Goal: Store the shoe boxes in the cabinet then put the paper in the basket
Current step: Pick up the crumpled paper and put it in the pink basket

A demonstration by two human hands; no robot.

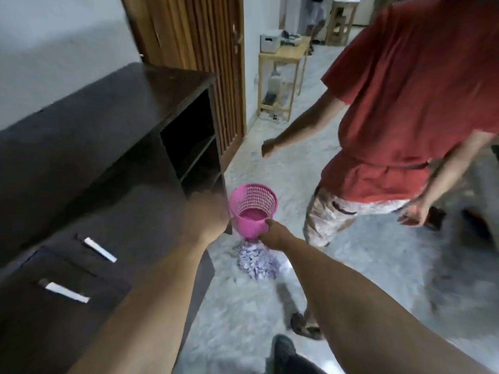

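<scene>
Right hand (271,233) grips the near rim of the pink basket (253,209), fingers curled over the edge and pinching it. The basket looks tilted toward the camera and appears empty inside; can't tell if it touches the floor (364,265). Left hand (209,214) is blurred, up against the basket's left side by the cabinet (113,147) corner; can't tell whether its fingers are spread or pressed together.

Paper (256,261) lies in a shredded heap on the floor, just under and in front of the basket, near the cabinet's right end. No shoe boxes visible; the open cabinet shelves are too dark to read.

Risks, as a guess:
- One-handed rim grip could let the basket tip or slip.
- Loose shreds may scatter when scooped.
- A second person (399,117) in a red shirt stands near, feet beside the heap, and could step in it or bump the basket.
</scene>
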